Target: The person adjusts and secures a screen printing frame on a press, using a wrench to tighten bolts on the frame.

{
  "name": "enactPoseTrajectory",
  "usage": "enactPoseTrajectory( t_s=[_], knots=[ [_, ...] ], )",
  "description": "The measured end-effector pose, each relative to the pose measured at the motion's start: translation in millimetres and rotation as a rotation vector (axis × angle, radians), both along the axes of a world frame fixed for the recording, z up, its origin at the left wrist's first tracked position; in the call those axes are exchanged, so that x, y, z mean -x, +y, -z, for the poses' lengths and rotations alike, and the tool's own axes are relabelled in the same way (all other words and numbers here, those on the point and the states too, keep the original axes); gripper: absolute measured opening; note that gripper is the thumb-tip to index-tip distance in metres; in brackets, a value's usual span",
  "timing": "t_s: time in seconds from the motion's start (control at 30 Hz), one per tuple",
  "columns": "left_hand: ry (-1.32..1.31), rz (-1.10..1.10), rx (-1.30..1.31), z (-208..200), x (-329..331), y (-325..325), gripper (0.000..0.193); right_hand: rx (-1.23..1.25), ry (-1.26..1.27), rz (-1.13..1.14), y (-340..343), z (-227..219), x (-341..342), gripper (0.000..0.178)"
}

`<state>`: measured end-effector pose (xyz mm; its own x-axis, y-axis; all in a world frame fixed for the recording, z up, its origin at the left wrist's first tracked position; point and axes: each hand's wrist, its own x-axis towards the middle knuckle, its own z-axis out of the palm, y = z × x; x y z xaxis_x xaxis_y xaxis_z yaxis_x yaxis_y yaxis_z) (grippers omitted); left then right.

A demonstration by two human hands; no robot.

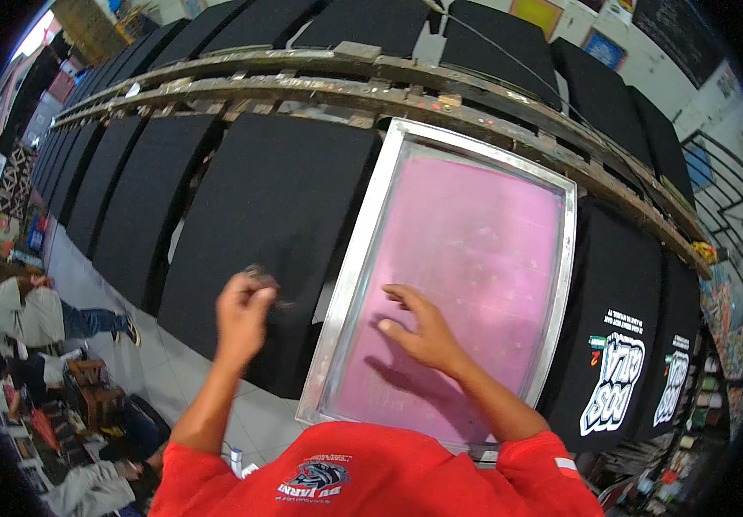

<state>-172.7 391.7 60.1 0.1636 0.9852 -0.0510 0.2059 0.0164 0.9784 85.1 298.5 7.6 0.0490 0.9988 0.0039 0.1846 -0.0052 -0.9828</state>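
A silk-screen printing frame (350,267) with a silver metal border and pink mesh (475,250) lies tilted across the row of black shirts. My right hand (427,336) hovers over the mesh with fingers apart and nothing in it; its shadow falls on the pink. Left of the frame, my left hand (245,314) is closed in a pinch above a plain black shirt (276,189). Something small and dark shows at its fingertips, too blurred to name. To the right of the frame lies a black shirt (599,284) with white block lettering and small green and red marks.
Two long wooden rails (302,90) run behind the frame, with another row of black shirts (500,43) beyond. A thin cable (526,69) crosses above them. Other people (31,310) sit on the tiled floor (190,362) at the left. Shelves with containers (707,405) stand at the right.
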Motion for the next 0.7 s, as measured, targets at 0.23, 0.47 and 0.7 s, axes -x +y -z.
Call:
enactPoseTrajectory(
  t_s=[0.23, 0.47, 0.7],
  knots=[
    [-0.304, 0.107, 0.175, 33.6, -137.0, -22.2, 0.018, 0.239, 0.115, 0.069, 16.1, 15.2, 4.7, 0.024],
    [0.666, 0.095, -0.465, 84.6, -134.9, 82.0, 0.068, -0.185, -0.515, 0.396, 134.0, 9.3, -123.4, 0.025],
    [0.7, 0.141, -0.444, 102.6, -141.7, 94.3, 0.061, -0.226, -1.005, 0.375, 264.9, 16.0, -206.8, 0.02]
  ],
)
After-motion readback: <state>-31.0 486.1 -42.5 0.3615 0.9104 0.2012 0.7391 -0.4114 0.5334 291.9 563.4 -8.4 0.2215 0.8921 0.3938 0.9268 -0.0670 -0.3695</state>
